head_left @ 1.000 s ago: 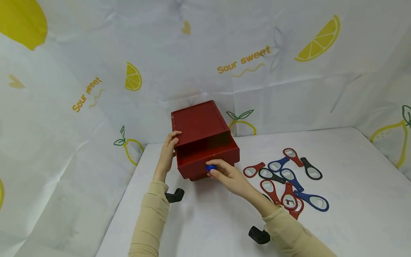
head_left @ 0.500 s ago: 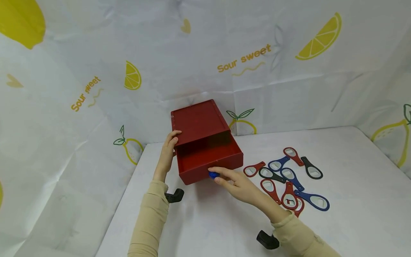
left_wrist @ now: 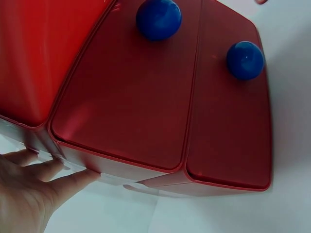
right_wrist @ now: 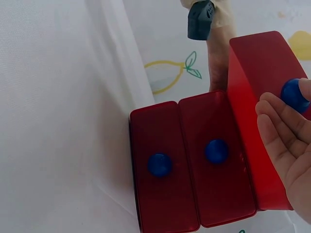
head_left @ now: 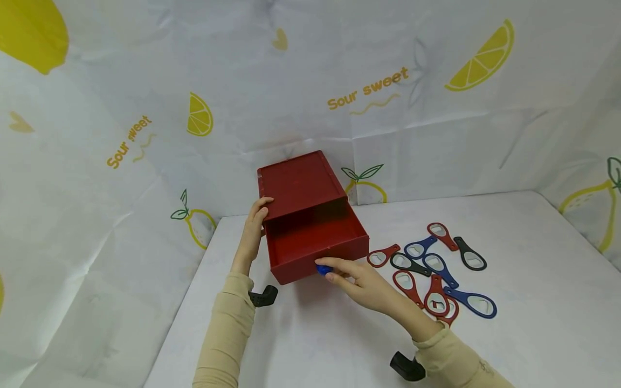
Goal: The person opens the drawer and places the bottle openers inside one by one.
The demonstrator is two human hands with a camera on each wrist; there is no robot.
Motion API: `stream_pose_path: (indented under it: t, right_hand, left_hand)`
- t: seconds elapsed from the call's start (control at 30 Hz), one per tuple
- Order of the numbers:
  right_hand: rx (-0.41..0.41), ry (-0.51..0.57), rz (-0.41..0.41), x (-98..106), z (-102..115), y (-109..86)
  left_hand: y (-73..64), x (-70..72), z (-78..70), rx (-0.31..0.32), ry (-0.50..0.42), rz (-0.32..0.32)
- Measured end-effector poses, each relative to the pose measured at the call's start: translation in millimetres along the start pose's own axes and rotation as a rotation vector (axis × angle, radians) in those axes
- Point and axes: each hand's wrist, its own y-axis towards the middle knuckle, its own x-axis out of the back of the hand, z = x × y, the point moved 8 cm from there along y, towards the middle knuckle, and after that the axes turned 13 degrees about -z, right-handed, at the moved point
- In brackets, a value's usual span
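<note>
A red cabinet (head_left: 302,183) with three drawers stands at the back of the table. Its top drawer (head_left: 296,269) is pulled out, and no contents show inside. My right hand (head_left: 366,284) pinches the blue knob (right_wrist: 293,95) on that drawer's front between thumb and fingers. Against the cabinet's left side rests my left hand (head_left: 250,231), fingertips at the top edge; in the left wrist view its fingers lie extended along the side wall. The two lower drawers, the middle one (right_wrist: 214,126) and the bottom one (right_wrist: 155,131), are closed, each with a blue knob.
Several bottle openers lie right of the cabinet, among them a red one (head_left: 411,293), a blue one (head_left: 456,283) and a black one (head_left: 466,247). A white lemon-print sheet (head_left: 271,97) hangs behind. Black wrist devices (head_left: 407,367) sit by both sleeves.
The top drawer has slid further out toward me, drawn by my right hand on its knob. My left hand stays at the cabinet's side.
</note>
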Motion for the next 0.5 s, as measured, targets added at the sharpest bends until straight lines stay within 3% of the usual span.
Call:
stream_pose_path:
  t: [0.5]
  right_hand:
    - [0.027,0.011,-0.001,0.7,2.1,-3.2]
  left_hand:
    - [-0.2,-0.5,-0.4,0.003,-0.014,-0.011]
